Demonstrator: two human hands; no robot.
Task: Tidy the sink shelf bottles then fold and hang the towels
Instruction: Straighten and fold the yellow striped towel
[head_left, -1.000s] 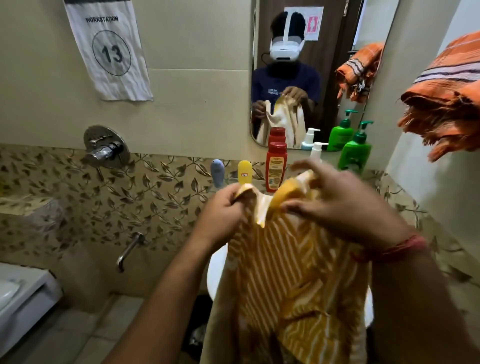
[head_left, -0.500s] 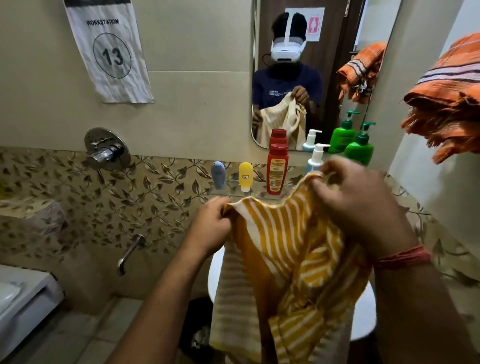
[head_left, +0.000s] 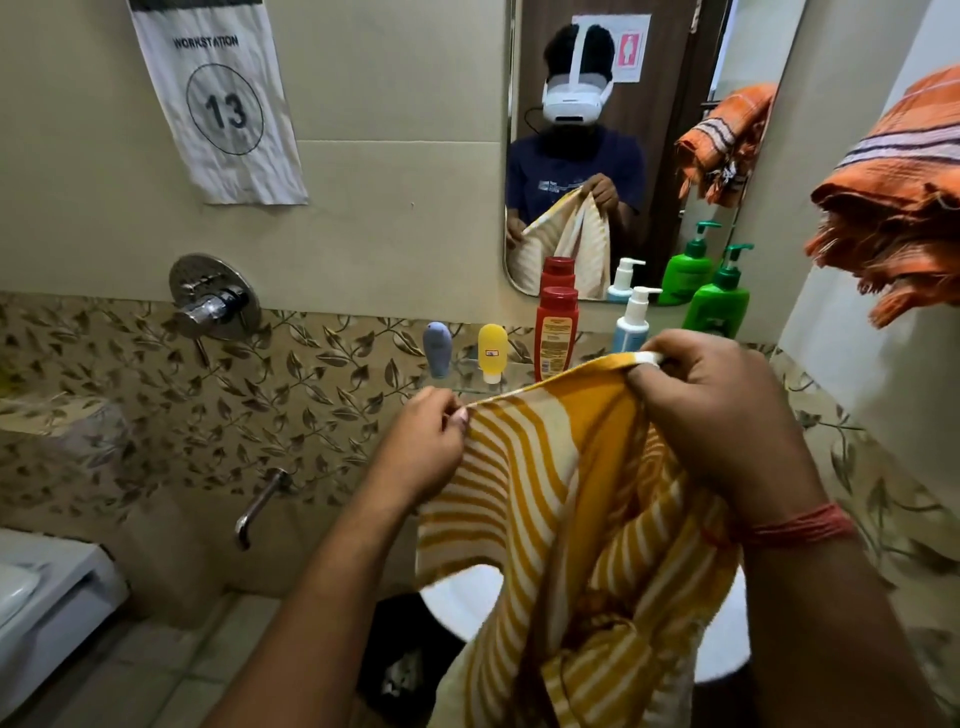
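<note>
From the head view, both hands hold a yellow striped towel up in front of the sink shelf. The left hand has its grip pinched shut on the towel's top edge, lower than the shelf and left of the towel's middle. The right hand has its grip clamped on the same edge, bunched into a white hem, higher up and overlapping the shelf's right end. Between the two hands the edge runs taut and slants up toward the right hand. The rest of the towel hangs in loose folds down over the white sink, whose rim shows on either side of the cloth.

On the shelf stand a blue tube, a yellow tube, a red bottle, a white pump bottle and a green pump bottle, in a row from left to right, apart from each other. The towel's raised edge sits just in front of the red and white bottles; I cannot tell whether it touches them.

An orange towel hangs bunched up, above and right of the shelf, near the right hand but apart from it. Left of the shelf the tiled wall and floor lie open as far as a wall tap and a spout.
</note>
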